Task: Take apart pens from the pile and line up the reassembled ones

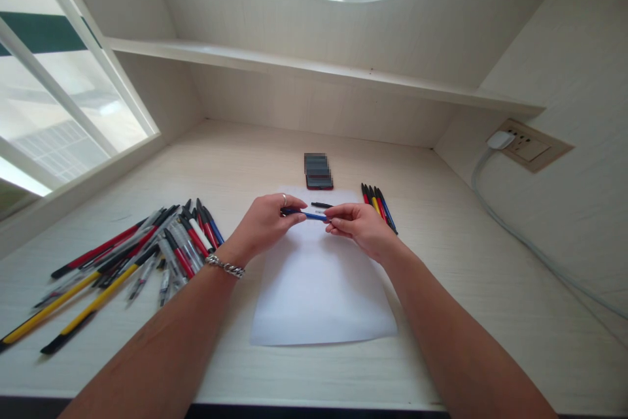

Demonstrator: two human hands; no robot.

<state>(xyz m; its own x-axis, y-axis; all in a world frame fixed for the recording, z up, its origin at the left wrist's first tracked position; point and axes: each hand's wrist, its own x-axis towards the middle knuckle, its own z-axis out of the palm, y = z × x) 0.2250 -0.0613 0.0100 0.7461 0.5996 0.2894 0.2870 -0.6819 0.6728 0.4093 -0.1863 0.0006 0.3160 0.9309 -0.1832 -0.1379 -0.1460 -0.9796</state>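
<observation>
A blue pen (pixel 316 216) is held level between both hands above a white sheet of paper (pixel 324 301). My left hand (pixel 269 219), with a ring on one finger, pinches the pen's dark left end. At the other end, the fingertips of my right hand (pixel 358 226) are closed on the pen. Just behind it lies a short black piece (pixel 321 204), perhaps a pen cap, on the paper near some small dark marks. Beyond the paper's far edge sits a dark phone-like object (pixel 318 177), partly blurred out.
A loose pile of pens (pixel 161 242) in red, yellow, white, black and clear spreads at left. Several pens (pixel 379 203) lie in a row right of the paper. A white cable (pixel 515 233) runs from the wall socket (pixel 532 144) along the right. A shelf (pixel 318 69) spans the back.
</observation>
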